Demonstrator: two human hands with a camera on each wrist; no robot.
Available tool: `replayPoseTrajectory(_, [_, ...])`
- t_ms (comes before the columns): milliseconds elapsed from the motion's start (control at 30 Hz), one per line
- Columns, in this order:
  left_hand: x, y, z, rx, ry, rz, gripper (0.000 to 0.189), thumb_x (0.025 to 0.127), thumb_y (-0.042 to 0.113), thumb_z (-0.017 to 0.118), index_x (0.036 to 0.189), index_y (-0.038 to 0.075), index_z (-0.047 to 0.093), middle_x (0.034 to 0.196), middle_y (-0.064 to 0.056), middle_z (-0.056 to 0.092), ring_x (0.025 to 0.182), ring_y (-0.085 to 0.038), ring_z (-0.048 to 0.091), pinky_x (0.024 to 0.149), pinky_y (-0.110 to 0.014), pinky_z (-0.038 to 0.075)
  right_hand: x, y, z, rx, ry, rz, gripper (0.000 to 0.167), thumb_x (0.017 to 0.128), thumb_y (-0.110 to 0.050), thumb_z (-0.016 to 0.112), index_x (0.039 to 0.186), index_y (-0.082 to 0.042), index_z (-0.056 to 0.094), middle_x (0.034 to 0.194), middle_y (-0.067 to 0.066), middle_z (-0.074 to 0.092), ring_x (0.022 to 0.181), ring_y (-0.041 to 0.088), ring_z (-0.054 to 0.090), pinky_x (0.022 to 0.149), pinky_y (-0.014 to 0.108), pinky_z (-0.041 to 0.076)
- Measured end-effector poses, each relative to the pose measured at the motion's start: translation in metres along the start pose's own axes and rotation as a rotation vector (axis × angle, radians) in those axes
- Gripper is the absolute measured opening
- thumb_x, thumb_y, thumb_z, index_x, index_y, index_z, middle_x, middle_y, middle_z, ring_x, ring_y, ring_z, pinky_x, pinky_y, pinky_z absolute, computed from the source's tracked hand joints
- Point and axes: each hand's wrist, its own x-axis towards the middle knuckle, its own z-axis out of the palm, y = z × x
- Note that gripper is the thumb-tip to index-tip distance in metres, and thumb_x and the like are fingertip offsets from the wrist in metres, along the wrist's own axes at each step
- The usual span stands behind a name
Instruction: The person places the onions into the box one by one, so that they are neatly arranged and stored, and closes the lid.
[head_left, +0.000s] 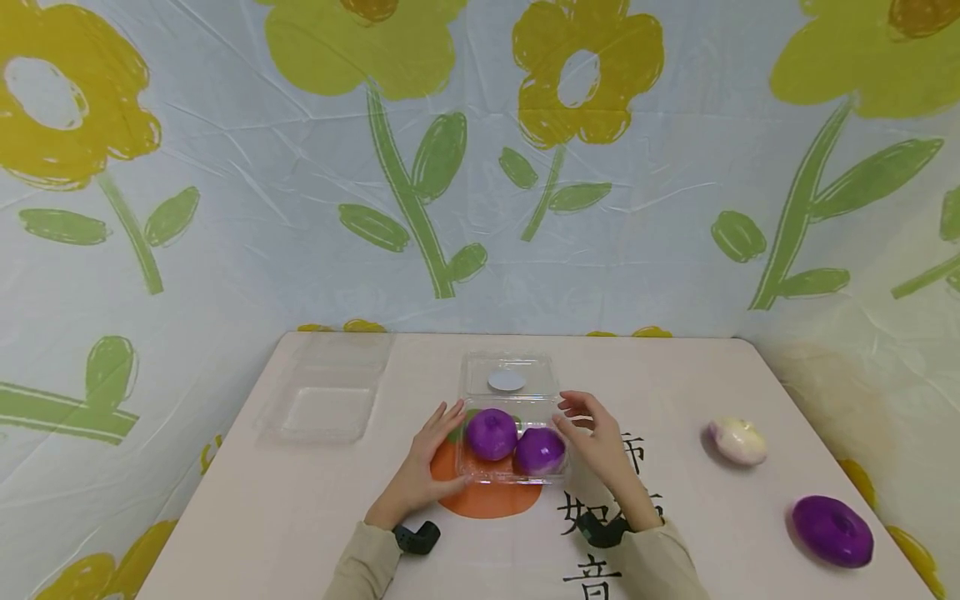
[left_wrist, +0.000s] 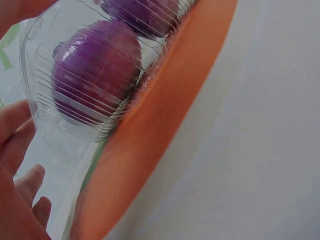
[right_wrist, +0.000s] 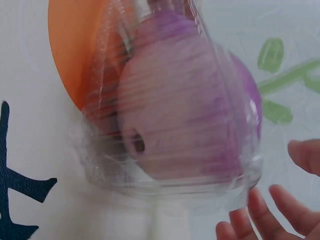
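Two purple onions, one (head_left: 492, 435) on the left and one (head_left: 540, 452) on the right, sit side by side in a clear plastic clamshell box (head_left: 510, 481). Its lid (head_left: 476, 379) is folded back, away from me, and carries a white oval label (head_left: 507, 381). My left hand (head_left: 423, 467) is at the box's left side, thumb near the front corner and fingers spread along the wall. At the right side is my right hand (head_left: 600, 442), its fingers loosely bent near the rim. In the right wrist view the right onion (right_wrist: 185, 105) shows a small dark hole through the ribbed wall.
Another clear box (head_left: 322, 417), its lid raised, stands at the table's left. To the right lie a whitish onion-like bulb (head_left: 738, 442) and, nearer, a purple onion (head_left: 832, 531). A flowered cloth (head_left: 480, 208) hangs behind the table; an orange print (head_left: 491, 502) lies under the box.
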Motion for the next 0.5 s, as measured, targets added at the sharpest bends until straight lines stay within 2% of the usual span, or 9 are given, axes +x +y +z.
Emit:
replayPoseTrajectory(133, [0.0, 0.0, 0.0, 0.003, -0.003, -0.006, 0.087, 0.078, 0.029, 0.082, 0.15, 0.006, 0.04, 0.161, -0.01, 0.029, 0.146, -0.047, 0.014, 0.106, -0.077, 0.014, 0.005, 0.009, -0.002, 0.189, 0.067, 0.113, 0.038, 0.095, -0.007, 0.065, 0.13, 0.004, 0.053, 0.116, 0.023, 0.063, 0.098, 0.015, 0.061, 0.085, 0.02, 0.052])
replayPoseTrajectory(200, [0.001, 0.0, 0.0, 0.001, -0.003, -0.005, 0.087, 0.078, 0.029, 0.082, 0.15, 0.006, 0.04, 0.161, -0.01, 0.029, 0.147, -0.047, 0.014, 0.106, -0.077, 0.014, 0.007, 0.013, -0.003, 0.295, 0.073, 0.165, 0.04, 0.097, -0.004, 0.061, 0.134, 0.006, 0.048, 0.121, 0.027, 0.06, 0.098, 0.011, 0.061, 0.086, 0.019, 0.052])
replayPoseTrajectory(233, [0.002, 0.006, -0.002, -0.005, -0.002, -0.005, 0.086, 0.078, 0.027, 0.082, 0.15, 0.006, 0.04, 0.16, -0.013, 0.03, 0.146, -0.049, 0.014, 0.106, -0.077, 0.014, 0.008, 0.015, -0.003, 0.349, 0.067, 0.188, 0.042, 0.098, -0.003, 0.059, 0.136, 0.007, 0.045, 0.125, 0.028, 0.057, 0.1, 0.011, 0.061, 0.087, 0.02, 0.052])
replayPoseTrajectory(367, [0.002, 0.006, -0.002, -0.002, -0.008, -0.01, 0.086, 0.078, 0.029, 0.081, 0.15, 0.005, 0.04, 0.161, -0.011, 0.029, 0.146, -0.049, 0.014, 0.106, -0.077, 0.014, 0.011, 0.027, -0.003, 0.538, -0.021, 0.306, 0.051, 0.1, -0.005, 0.053, 0.145, 0.007, 0.032, 0.143, 0.028, 0.045, 0.118, 0.017, 0.058, 0.097, 0.024, 0.049])
replayPoseTrajectory(500, [0.001, 0.001, 0.0, 0.007, -0.012, -0.013, 0.087, 0.079, 0.032, 0.081, 0.15, 0.005, 0.039, 0.162, -0.008, 0.028, 0.146, -0.048, 0.014, 0.106, -0.077, 0.014, 0.013, 0.042, -0.002, 0.683, -0.162, 0.382, 0.059, 0.102, -0.007, 0.05, 0.152, 0.003, 0.021, 0.155, 0.023, 0.032, 0.137, 0.024, 0.044, 0.107, 0.024, 0.041])
